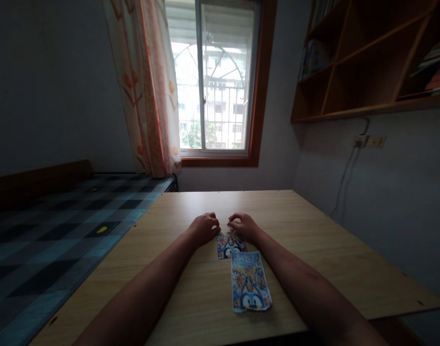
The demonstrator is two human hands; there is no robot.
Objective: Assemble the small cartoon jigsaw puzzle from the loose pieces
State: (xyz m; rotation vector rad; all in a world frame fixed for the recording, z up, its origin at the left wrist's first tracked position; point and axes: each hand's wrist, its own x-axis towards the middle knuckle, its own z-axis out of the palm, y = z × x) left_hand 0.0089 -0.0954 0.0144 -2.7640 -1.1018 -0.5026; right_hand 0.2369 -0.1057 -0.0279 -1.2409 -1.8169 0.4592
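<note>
A partly assembled jigsaw puzzle lies on the table, its colourful cartoon picture showing a blue dog's face at the near edge. At its upper left corner rests my left hand, fingers curled in and fingertips at the puzzle's edge; what they hold, if anything, is hidden. My right hand covers part of the puzzle's right side, thumb and forefinger pinched on a small puzzle piece by the top edge. Closer to me is a printed picture sheet with the same design, its lower edge slightly curled.
The pale wooden table extends around both forearms. A bed with a checked cover is on the left, below a flowered curtain and a window. Wall shelves and a socket with a cord are at right.
</note>
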